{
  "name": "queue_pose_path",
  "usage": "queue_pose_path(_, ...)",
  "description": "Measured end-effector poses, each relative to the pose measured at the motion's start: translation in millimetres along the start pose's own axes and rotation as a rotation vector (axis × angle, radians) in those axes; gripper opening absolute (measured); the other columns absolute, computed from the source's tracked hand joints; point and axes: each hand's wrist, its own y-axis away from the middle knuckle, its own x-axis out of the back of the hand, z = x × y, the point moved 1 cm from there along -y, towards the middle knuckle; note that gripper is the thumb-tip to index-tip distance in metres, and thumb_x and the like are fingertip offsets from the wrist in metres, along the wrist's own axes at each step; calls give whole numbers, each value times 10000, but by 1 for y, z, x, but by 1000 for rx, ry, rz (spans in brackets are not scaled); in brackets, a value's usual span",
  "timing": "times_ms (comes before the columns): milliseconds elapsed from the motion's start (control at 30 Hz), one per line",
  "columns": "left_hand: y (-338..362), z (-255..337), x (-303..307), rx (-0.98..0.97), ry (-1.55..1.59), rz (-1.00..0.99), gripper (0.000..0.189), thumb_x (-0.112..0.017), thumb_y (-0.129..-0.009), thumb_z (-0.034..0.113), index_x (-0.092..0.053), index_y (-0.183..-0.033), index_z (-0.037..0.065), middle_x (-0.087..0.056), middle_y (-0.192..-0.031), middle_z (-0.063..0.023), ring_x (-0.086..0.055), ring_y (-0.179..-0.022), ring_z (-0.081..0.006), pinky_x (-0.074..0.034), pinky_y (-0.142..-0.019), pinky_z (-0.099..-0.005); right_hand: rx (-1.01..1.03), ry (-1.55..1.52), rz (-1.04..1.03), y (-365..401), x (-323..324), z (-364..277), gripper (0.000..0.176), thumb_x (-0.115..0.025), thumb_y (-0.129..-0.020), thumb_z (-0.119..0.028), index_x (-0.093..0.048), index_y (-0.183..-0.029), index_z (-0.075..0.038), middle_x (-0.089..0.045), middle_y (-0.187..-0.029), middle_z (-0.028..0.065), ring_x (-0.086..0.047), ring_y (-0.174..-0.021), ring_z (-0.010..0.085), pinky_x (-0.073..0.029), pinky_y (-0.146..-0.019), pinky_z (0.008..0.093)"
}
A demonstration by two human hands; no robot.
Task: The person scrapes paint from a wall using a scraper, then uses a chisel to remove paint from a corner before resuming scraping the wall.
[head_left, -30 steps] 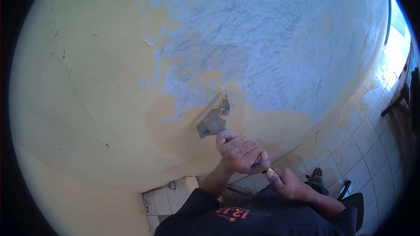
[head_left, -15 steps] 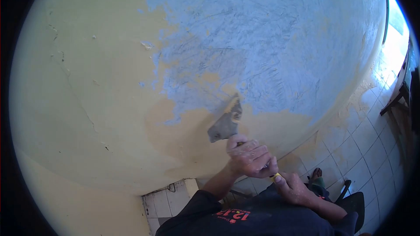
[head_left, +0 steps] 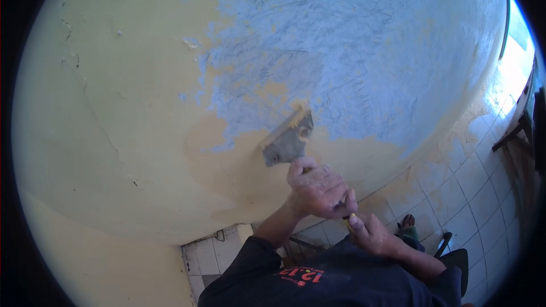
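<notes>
A metal scraper (head_left: pixel 287 142) with a wide blade lies flat against a yellow painted wall (head_left: pixel 125 108), at the lower edge of a large blue patch (head_left: pixel 352 51) where the yellow coat is gone. My left hand (head_left: pixel 319 189) grips the scraper's handle just below the blade. Behind it, my right hand (head_left: pixel 372 235) holds the yellow end of the handle (head_left: pixel 351 220). Both hands are dusted with pale powder. My dark shirt (head_left: pixel 335 281) fills the bottom of the view.
Thin cracks (head_left: pixel 94 113) run down the yellow wall at left. White floor tiles (head_left: pixel 466 193) covered in dust lie at right, with a sandalled foot (head_left: pixel 410 226) and a dark stool (head_left: pixel 455 258) on them. A bright doorway (head_left: pixel 520 51) is at far right.
The scraper blade has slid up the wall toward the blue patch, and both hands have followed it upward. The blade's angle shifted between frames.
</notes>
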Motion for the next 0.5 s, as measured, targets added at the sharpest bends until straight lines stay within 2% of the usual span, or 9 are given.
queue_pose_path(167,-37,-18,25,-66,-150,120,251,-609,-662,206,-423,-493,203,-437,-485,53,-416,-436,-123,-293,-637,-353,55,88,58,-12,13,-57,633,-387,-1042,-508,-512,-740,34,-465,-543,71,-451,-536,167,-424,-541,398)
queue_pose_path(233,-50,-20,32,-121,-186,164,237,-558,-659,227,-412,-479,175,-438,-479,22,-398,-440,-166,-305,-653,-371,83,63,88,-12,14,-68,649,-390,-1038,-519,-512,-717,31,-473,-546,68,-448,-534,161,-421,-538,405)
queue_pose_path(367,-21,7,16,-46,-108,82,241,-605,-695,218,-455,-508,201,-465,-501,62,-437,-445,-128,-296,-642,-361,29,236,122,11,12,-31,633,-396,-1041,-505,-536,-732,30,-494,-551,74,-455,-533,161,-430,-541,406)
queue_pose_path(433,0,17,-1,-22,-57,82,241,-604,-699,218,-459,-507,204,-474,-505,64,-444,-447,-126,-295,-640,-360,4,74,146,20,1,0,628,-407,-1040,-495,-555,-744,38,-511,-549,88,-474,-529,170,-440,-544,408)
queue_pose_path(500,19,19,-13,41,19,34,234,-603,-697,217,-466,-508,208,-484,-506,66,-453,-448,-118,-297,-640,-358,-12,70,156,20,-6,18,631,-407,-1040,-494,-557,-742,41,-511,-545,88,-482,-526,174,-444,-543,405)
